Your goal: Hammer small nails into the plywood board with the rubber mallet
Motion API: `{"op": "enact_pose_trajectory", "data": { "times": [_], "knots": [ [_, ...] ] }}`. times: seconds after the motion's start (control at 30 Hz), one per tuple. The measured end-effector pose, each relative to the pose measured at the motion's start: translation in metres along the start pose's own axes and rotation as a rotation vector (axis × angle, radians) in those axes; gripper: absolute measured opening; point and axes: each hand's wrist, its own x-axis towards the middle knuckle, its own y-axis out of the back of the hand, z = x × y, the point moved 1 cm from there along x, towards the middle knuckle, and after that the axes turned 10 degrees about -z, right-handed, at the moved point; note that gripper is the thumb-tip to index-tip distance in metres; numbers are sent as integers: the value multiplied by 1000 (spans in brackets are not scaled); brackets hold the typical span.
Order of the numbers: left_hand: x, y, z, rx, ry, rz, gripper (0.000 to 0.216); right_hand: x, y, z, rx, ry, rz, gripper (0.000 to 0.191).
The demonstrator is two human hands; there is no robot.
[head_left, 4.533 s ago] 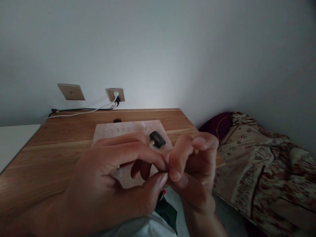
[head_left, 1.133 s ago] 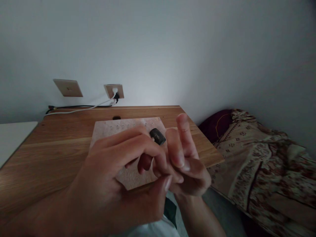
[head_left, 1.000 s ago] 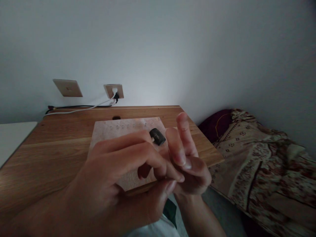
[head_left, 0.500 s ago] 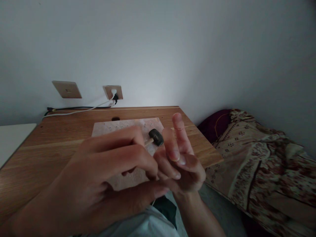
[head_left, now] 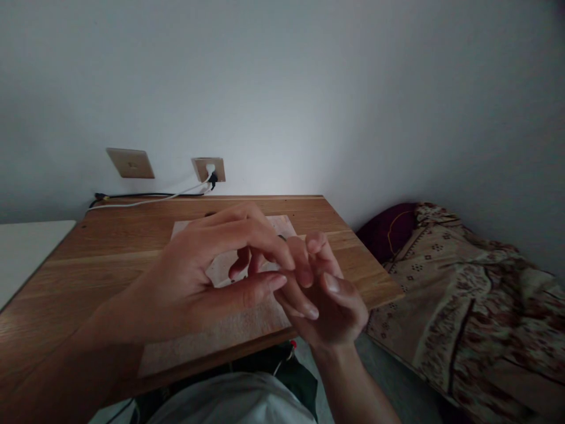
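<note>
My left hand [head_left: 207, 280] is held above a wooden desk [head_left: 110, 247], its thumb and forefinger pinched together at a fingertip of my right hand [head_left: 326, 300]. Whether anything small sits in that pinch I cannot make out. My right hand is palm up just off the desk's front right corner, with its fingers loosely bent and nothing in it. Under both hands a pale stone-patterned mat [head_left: 229, 330] lies on the desk. A small dark object [head_left: 282, 237] on the mat is almost wholly hidden behind my fingers.
On the wall behind the desk are a blank plate [head_left: 130, 162] and a socket [head_left: 208, 169], with white and black cables [head_left: 150, 199] along the back edge. A white surface [head_left: 26, 247] adjoins the desk on the left. A patterned bed cover [head_left: 463, 294] and dark red pillow [head_left: 388, 227] lie to the right.
My right hand's two raised fingers have bent down. My left hand has lifted and moved forward, keeping its pinch at my right fingers. The dark object is now covered.
</note>
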Motion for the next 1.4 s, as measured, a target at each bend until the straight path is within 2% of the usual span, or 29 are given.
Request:
{"op": "enact_pose_trajectory", "data": {
  "times": [0.2, 0.33, 0.43, 0.57, 0.63, 0.7, 0.8, 0.83, 0.9, 0.97, 1.03, 1.13, 1.23, 1.4],
  "knots": [
    [2, 2, -6, -199, -1, -73, 11, -1, 0, 4, -52, -6, -45, 15],
    [5, -11, -36, -598, -50, -162, 55, 2, -2, 2, 27, -20, -80, 10],
    [5, -23, -56, -872, 27, -67, 69, 3, -5, 0, 92, -13, -25, 22],
    [7, -31, -57, -988, 144, -25, 66, 1, -5, 0, 86, 4, 7, 28],
    [10, -28, -54, -937, 129, -46, 64, 1, 2, 2, 24, -3, 7, 26],
    [11, -23, -56, -787, 89, -111, 60, 3, 19, 3, -125, -39, 8, 26],
    [9, -10, -78, -272, 113, -318, 42, 14, 65, 3, -550, -207, 39, 22],
    [6, -4, -92, -15, 184, -366, 31, 20, 84, 3, -725, -278, 69, 21],
    [-3, 9, -123, 460, 430, -373, 20, 34, 125, 2, -1097, -402, 97, 19],
    [-15, 21, -154, 698, 605, -400, 17, 50, 160, 2, -1414, -510, 137, 15],
    [-26, 31, -178, 683, 699, -477, 21, 65, 184, 5, -1638, -655, 72, 19],
    [-40, 41, -196, 587, 754, -507, 25, 83, 202, 14, -1874, -859, -99, 26],
    [-45, 45, -201, 562, 777, -499, 22, 92, 207, 26, -1942, -955, -217, 23],
    [-47, 42, -207, 528, 762, -538, 18, 96, 210, 40, -1970, -1040, -270, 9]
  ]
}}
